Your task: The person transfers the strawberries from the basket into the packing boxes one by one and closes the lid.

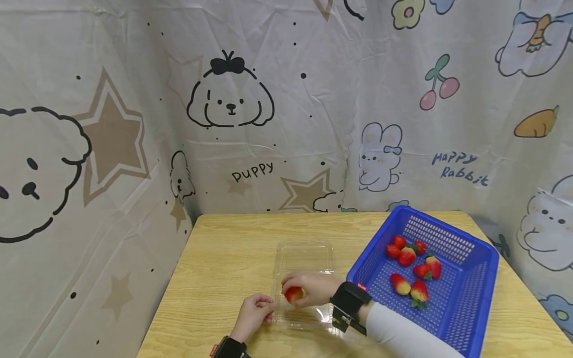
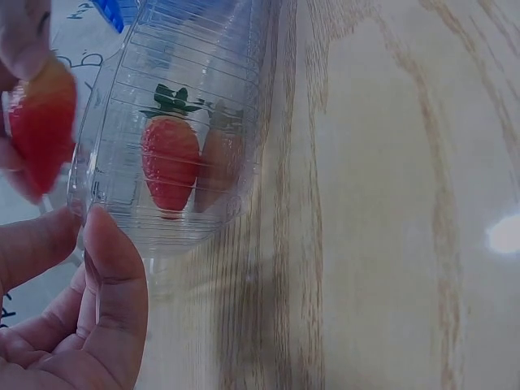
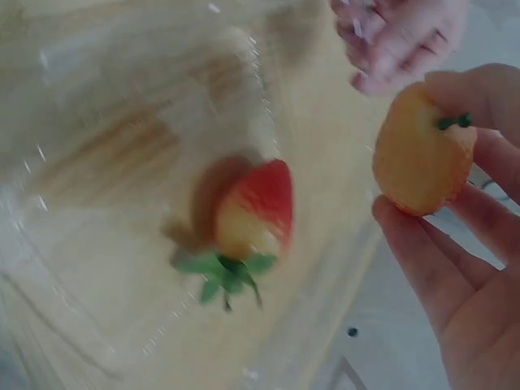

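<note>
My right hand [image 1: 315,288] pinches a red and pale-yellow strawberry [image 1: 293,296] over the near half of a clear plastic clamshell box [image 1: 304,257]. In the right wrist view the held strawberry [image 3: 418,154] turns its pale end and bare green stem to the camera. Another strawberry [image 3: 258,210], with green leaves, lies on its side inside the box; in the head view the right hand hides it. At the box's left wall my left hand [image 1: 255,311] pinches the rim between thumb and finger, as the left wrist view shows at the thumb [image 2: 114,260].
A blue slotted plastic basket [image 1: 476,298] with several strawberries [image 1: 406,256] stands to the right of the box. Both rest on a light wood-grain table [image 1: 224,258]. A printed cloth curtain [image 1: 277,64] hangs behind the table and along its sides.
</note>
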Tool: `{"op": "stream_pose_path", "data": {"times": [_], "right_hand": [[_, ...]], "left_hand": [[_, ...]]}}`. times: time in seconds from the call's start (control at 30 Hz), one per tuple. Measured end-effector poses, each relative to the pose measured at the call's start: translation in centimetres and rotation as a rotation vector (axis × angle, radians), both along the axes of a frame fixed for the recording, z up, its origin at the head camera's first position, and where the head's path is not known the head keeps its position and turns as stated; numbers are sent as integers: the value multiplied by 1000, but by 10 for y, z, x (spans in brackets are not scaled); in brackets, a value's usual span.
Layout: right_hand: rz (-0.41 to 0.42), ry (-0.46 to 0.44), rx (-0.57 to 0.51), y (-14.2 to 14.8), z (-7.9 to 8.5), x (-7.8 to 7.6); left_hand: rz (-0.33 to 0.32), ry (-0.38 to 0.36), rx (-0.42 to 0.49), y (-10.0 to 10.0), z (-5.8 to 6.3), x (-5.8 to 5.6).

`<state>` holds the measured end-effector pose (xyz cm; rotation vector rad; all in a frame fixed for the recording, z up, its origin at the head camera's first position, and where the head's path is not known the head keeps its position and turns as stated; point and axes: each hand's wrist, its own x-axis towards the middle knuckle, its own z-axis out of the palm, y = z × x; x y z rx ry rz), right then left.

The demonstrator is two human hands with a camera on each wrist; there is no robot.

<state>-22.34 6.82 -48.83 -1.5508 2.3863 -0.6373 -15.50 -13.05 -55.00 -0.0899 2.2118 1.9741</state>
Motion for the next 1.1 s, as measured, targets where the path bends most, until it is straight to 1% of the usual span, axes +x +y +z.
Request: {"op": "stream_pose_path", "data": {"times": [0.2,0.33,0.5,0.67,0.77,0.93,1.1], "right_hand": [[67,-50,16,-8,-13,4],[88,-60,30,-10,-19,4],[61,-73,87,-9,-27,2],[-3,-83,181,-7,-36,1],[-26,-95,210,-7,-41,0],[-3,-108,199,-7,-47,-2],[22,-99,197,-8,-47,-3]], "left_hand": [[-2,5,-7,0,3,1],[1,1,-4,0,3,1],[3,-9,-3,0,4,2],[6,-10,-5,1,5,2],[7,-12,-2,1,5,2],[7,-13,1,1,4,2],[11,-15,-5,1,4,2]]}}
